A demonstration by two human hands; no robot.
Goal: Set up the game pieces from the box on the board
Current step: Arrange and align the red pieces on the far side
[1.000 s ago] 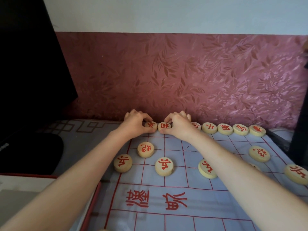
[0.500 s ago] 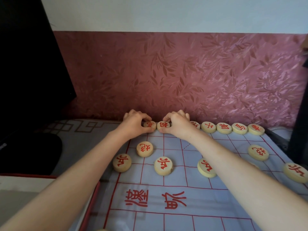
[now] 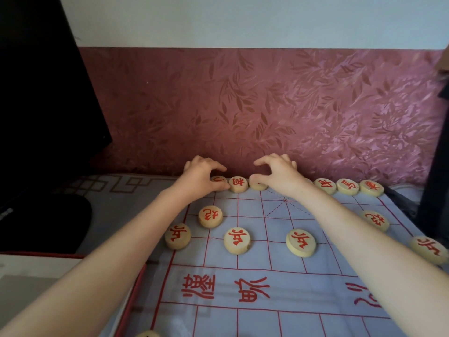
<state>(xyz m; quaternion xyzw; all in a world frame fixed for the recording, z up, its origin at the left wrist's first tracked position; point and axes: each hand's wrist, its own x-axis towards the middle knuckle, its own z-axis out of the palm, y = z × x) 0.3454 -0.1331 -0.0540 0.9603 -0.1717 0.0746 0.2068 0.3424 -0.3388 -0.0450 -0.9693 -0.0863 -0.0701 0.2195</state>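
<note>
**Lining up the back row**

Nearest me is the red-edged box point(image 3: 134, 294); I cannot see what is inside it. A bottom piece point(image 3: 147, 333) peeks in beside it. The board point(image 3: 303, 288) has its front pieces point(image 3: 237, 240) set. Far back, my left hand point(image 3: 202, 175) pinches the end piece point(image 3: 217, 180). My right hand point(image 3: 279, 175) has loose, spread fingers point(image 3: 264, 161) over a round piece point(image 3: 258, 185), thumb touching. I think I am straightening this row. Next I should nudge softly, so neighbours stay put.
</note>
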